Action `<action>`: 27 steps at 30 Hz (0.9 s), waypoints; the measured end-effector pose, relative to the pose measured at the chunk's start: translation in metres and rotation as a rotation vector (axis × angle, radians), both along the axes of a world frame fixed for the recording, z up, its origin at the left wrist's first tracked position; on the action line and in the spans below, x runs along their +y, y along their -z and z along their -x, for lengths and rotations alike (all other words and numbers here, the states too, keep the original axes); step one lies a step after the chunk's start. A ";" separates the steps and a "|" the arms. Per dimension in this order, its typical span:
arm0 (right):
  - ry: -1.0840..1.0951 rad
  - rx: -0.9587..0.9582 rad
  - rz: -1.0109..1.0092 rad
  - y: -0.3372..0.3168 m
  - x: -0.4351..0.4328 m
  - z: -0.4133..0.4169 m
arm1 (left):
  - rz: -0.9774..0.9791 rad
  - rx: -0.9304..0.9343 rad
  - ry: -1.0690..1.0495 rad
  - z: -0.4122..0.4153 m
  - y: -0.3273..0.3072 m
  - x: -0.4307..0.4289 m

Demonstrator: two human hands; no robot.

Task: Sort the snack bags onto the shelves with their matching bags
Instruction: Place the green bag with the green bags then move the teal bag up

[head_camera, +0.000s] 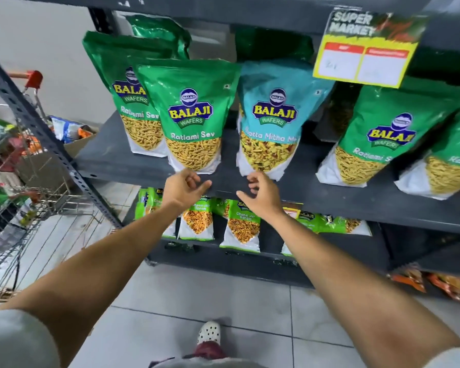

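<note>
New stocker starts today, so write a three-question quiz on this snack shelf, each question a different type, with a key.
1. True or false: the left hand has a grip on a bag.
2. Multiple choice: the one blue bag on the middle shelf is labelled
A. Ratlami Sev
B. Khatta Mitha
C. Chana Jor Garam
3. Fill in: the green bag standing just left of the blue bag reads Ratlami ____.

Key
1. False. Both the left hand and the right hand are open at the shelf edge, below the bags, holding nothing.
2. B, though the first letters are hard to read.
3. Sev.
</note>
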State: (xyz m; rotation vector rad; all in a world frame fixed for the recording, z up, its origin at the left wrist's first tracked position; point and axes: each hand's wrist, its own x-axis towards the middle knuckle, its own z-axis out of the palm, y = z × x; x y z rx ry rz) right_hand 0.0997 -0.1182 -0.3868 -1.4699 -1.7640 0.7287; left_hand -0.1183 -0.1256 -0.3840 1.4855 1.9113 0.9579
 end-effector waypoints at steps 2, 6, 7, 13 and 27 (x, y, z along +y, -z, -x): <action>0.081 0.009 -0.014 0.004 -0.004 -0.026 | -0.036 -0.018 0.094 -0.027 -0.003 0.006; 0.268 0.099 -0.065 -0.015 0.017 -0.064 | -0.077 -0.083 0.153 -0.079 -0.021 0.030; 0.290 0.119 -0.039 -0.023 0.026 -0.070 | -0.035 -0.133 0.137 -0.089 -0.025 0.038; 0.173 0.217 0.205 -0.045 0.065 -0.071 | 0.084 -0.467 0.108 -0.106 -0.029 0.070; 0.202 0.321 0.234 -0.045 -0.006 -0.094 | 0.040 -0.405 0.263 -0.097 -0.043 0.007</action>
